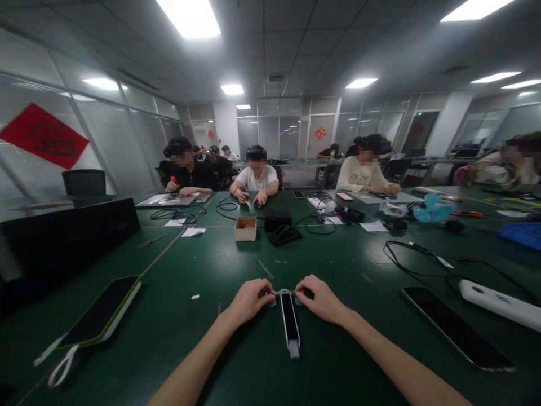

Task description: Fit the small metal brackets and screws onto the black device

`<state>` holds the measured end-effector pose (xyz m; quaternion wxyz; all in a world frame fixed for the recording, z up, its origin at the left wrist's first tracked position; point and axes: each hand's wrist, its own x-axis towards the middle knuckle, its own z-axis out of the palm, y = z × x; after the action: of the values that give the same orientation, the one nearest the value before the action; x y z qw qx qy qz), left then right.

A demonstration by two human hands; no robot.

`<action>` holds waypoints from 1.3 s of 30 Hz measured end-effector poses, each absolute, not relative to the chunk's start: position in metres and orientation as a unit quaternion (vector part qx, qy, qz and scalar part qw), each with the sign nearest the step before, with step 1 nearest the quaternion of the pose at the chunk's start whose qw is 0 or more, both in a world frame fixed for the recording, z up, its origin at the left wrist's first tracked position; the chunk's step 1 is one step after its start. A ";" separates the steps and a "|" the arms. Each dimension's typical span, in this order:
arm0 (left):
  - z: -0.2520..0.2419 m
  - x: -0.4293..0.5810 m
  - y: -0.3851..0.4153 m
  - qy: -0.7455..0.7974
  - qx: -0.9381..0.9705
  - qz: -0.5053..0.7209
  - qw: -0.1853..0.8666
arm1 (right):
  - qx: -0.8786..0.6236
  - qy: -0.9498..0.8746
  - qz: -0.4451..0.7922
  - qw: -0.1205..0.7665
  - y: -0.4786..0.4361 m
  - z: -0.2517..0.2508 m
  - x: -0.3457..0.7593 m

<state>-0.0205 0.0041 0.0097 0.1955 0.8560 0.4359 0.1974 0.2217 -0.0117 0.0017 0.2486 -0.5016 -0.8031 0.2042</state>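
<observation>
Along the left edge of the green table (177, 265): one black-faced tablet with a lime-green rim (99, 307), lying at an angle, a white cord loop (62, 366) trailing from its lower end. At centre, near the front edge: left hand (249, 301), fingers closed in a light pinch on the left end of a small metal crosspiece (275, 293); right hand (320, 299), fingers closed likewise on its right end. Fingers partly hide the exact contact. The crosspiece sits at the far end of a narrow black-and-white handheld device (289, 321), which lies flat on the table; the two-sided hold appears to keep it square and steady. Farther up the centre: small open wooden box (245, 228) and black case (278, 219), seemingly set back out of the hands' way. Right side: black slate device (456, 327) and white power strip (501, 304), with a black cable (422, 262) looping behind them. Far right edge: blue plastic tray (522, 234).
</observation>
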 end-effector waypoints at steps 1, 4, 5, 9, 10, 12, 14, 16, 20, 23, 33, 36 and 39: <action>0.009 -0.021 0.004 0.435 0.855 0.200 0.201 | -0.500 -0.804 0.203 0.250 -0.011 0.001 0.222; 0.006 -0.020 0.006 0.433 0.848 0.216 0.216 | -0.498 -0.806 0.198 0.253 -0.010 0.000 0.222; 0.004 -0.019 0.006 0.434 0.845 0.223 0.218 | -0.497 -0.807 0.196 0.253 -0.010 -0.001 0.222; 0.002 -0.017 0.007 0.441 0.834 0.245 0.223 | -0.497 -0.805 0.201 0.254 -0.010 -0.001 0.223; 0.002 -0.017 0.006 0.442 0.832 0.249 0.223 | -0.498 -0.803 0.204 0.254 -0.011 -0.001 0.223; 0.002 -0.017 0.006 0.443 0.829 0.254 0.227 | -0.499 -0.802 0.208 0.255 -0.011 -0.001 0.223; 0.002 -0.017 0.006 0.442 0.827 0.257 0.234 | -0.498 -0.802 0.207 0.256 -0.011 0.000 0.222; 0.001 -0.016 0.006 0.441 0.825 0.260 0.240 | -0.497 -0.803 0.204 0.257 -0.011 -0.001 0.222; 0.002 -0.015 0.005 0.444 0.822 0.264 0.239 | -0.495 -0.805 0.200 0.257 -0.010 -0.001 0.222; 0.005 -0.015 0.003 0.443 0.822 0.260 0.247 | -0.496 -0.804 0.202 0.257 -0.010 -0.002 0.222; 0.009 -0.016 0.003 0.439 0.807 0.279 0.281 | -0.490 -0.810 0.188 0.262 -0.012 0.001 0.221; 0.004 -0.016 0.005 0.445 0.813 0.276 0.253 | -0.485 -0.814 0.180 0.264 -0.011 0.002 0.221; 0.001 -0.015 0.006 0.445 0.823 0.271 0.227 | -0.490 -0.811 0.189 0.258 -0.011 0.001 0.222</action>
<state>-0.0154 0.0064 0.0013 0.2273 0.8226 0.4455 0.2707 0.2218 -0.0109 0.0006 0.2582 -0.4897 -0.8110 0.1892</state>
